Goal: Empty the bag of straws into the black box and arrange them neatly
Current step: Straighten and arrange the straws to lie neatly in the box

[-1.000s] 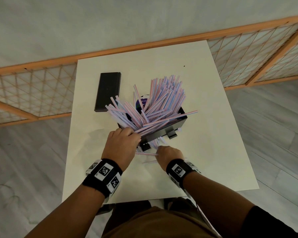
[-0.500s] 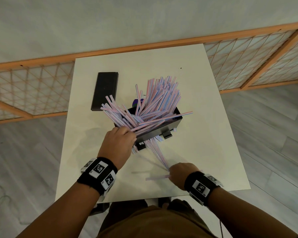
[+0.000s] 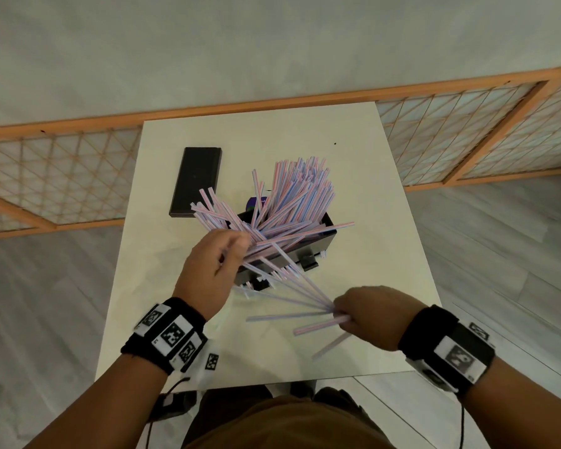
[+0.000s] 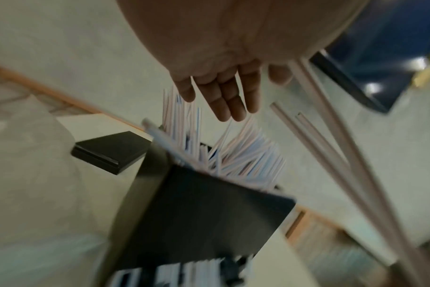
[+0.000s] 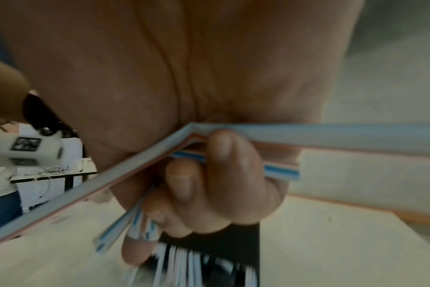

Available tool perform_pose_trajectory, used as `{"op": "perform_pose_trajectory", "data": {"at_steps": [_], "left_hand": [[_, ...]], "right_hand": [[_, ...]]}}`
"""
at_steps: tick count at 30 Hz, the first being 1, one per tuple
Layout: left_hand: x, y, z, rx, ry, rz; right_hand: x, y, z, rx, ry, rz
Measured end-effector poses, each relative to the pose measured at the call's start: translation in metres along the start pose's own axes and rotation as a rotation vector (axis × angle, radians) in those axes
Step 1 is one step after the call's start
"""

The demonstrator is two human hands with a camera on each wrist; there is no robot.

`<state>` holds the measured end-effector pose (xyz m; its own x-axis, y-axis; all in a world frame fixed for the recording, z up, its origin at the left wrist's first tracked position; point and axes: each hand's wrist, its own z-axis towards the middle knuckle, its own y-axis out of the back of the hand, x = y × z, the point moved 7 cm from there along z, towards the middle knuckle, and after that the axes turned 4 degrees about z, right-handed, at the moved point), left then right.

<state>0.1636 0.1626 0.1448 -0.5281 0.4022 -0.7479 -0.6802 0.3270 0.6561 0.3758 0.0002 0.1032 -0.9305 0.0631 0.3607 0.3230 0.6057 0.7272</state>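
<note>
The black box [image 3: 308, 251] stands mid-table, crammed with striped pink-and-blue straws [image 3: 295, 196] that fan out untidily over its rim. My left hand [image 3: 212, 267] is at the box's left corner, its straight fingers [image 4: 230, 97] against the leaning straws [image 4: 243, 153]. My right hand [image 3: 368, 314] is near the table's front right and grips a bundle of straws [image 3: 300, 288] that splay back toward the box. In the right wrist view my right hand's fingers [image 5: 209, 174] curl round the bundle, and one straw [image 5: 331, 134] is bent sharply. Something purple [image 3: 256, 202] shows inside the box.
The box's flat black lid [image 3: 196, 181] lies at the table's back left. A few loose straws [image 3: 329, 346] lie blurred near the front edge of the white table [image 3: 386, 241]. A wooden lattice screen [image 3: 62, 176] stands behind the table.
My right hand has pulled back from the box's near side toward the front right, drawing a bundle of straws out. My left hand has risen from the box corner onto the leaning straws.
</note>
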Motion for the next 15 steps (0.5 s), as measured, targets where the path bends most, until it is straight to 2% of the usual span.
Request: {"op": "perform_pose_trajectory", "data": {"at_steps": [4,7,10,15], "left_hand": [[-0.026,0.038,0.008,-0.163,0.225,-0.587],[-0.051,0.06,0.023,-0.214,0.256,-0.863],[-0.061,0.083,0.037,-0.326,0.206,-0.859],[-0.049,0.099,0.048,-0.443,0.133,-0.669]], "right_hand": [[0.019,0.068,0.012,-0.137,0.03,0.006],[0.04,0.112,0.034,-0.25,0.09,-0.03],[0.053,0.136,0.064,-0.272,0.117,-0.038],[0.063,0.148,0.114,-0.331,0.099,-0.039]]}}
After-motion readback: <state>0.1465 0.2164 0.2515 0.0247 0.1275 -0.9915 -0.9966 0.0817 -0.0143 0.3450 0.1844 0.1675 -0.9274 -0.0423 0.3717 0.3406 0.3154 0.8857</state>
